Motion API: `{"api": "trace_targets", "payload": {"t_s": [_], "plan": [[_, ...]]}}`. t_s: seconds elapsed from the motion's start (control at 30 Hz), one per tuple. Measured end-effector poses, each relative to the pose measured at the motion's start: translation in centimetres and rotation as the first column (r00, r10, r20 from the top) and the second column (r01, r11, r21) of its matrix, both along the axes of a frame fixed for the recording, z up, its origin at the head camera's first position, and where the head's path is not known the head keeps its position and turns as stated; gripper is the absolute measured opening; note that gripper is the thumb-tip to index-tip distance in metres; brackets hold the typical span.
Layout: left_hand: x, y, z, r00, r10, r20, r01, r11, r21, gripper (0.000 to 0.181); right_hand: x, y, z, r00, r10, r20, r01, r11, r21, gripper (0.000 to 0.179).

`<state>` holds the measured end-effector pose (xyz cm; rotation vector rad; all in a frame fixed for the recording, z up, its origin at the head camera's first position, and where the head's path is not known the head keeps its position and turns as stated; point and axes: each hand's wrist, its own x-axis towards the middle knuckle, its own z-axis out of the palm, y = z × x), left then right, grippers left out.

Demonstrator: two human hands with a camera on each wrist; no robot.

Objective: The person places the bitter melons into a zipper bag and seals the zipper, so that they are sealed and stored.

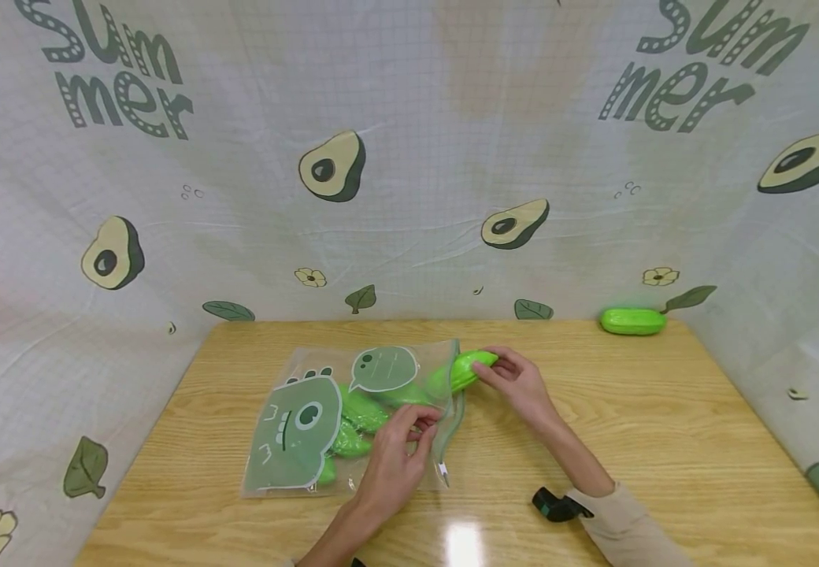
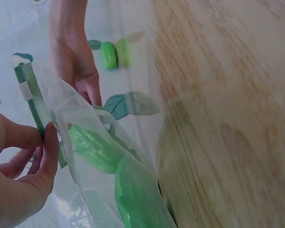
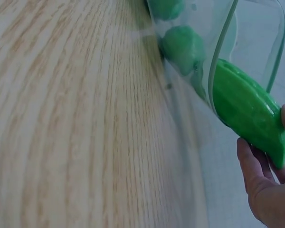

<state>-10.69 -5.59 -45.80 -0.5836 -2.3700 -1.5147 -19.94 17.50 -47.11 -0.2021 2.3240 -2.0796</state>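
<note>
A clear slider zip bag (image 1: pixel 278 472) with a green monster print lies flat, its mouth to the right. Several green vegetables (image 1: pixel 363 409) show through the plastic. At the lower part of the mouth, my left hand (image 1: pixel 398 457) pinches the green zip edge (image 2: pixel 32 102) between thumb and fingers, holding the mouth apart. My right hand (image 1: pixel 519 386) grips a bright green, ridged bitter melon (image 3: pixel 249 107) by its pointed end. The melon's other end is inside the bag mouth, seen through the film.
Another green vegetable (image 1: pixel 632 321) lies at the back right of the wooden table (image 1: pixel 629 425), against the printed cloth (image 1: pixel 424 157). A black strap piece (image 1: pixel 557 505) sits by the right sleeve (image 1: pixel 625 520). A white slider (image 1: pixel 442 470) is on the zip's near end.
</note>
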Motion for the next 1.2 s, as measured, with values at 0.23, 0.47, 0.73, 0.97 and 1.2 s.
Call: {"api": "trace_targets", "payload": {"t_s": [0.23,0.47,0.73,0.97,1.2], "plan": [[0.0,0.0,-0.1,1.000,-0.002,-0.014,0.002,1.000,-0.013,0.017,-0.1,-0.7,-0.2,1.000,0.003,0.001,-0.003,1.000,-0.001,0.043],[0.0,0.0,-0.1,1.000,-0.011,-0.005,0.011,1.000,-0.014,0.017,0.0,-1.1,-0.3,1.000,0.005,-0.010,-0.005,1.000,0.018,0.043],[-0.1,0.0,-0.2,0.999,-0.024,-0.032,0.023,1.000,-0.016,0.023,0.1,-1.7,-0.4,1.000,0.014,0.009,-0.014,0.999,0.037,0.044],[-0.1,-0.1,-0.3,0.998,-0.051,-0.046,0.049,0.998,-0.034,0.028,0.2,-1.9,-0.5,1.000,0.015,0.004,-0.015,0.998,0.058,0.043],[-0.1,-0.2,-0.2,0.997,-0.069,-0.035,0.067,0.996,-0.060,0.029,0.6,-2.0,-0.4,1.000,0.024,-0.009,-0.024,0.999,0.038,0.042]]}}
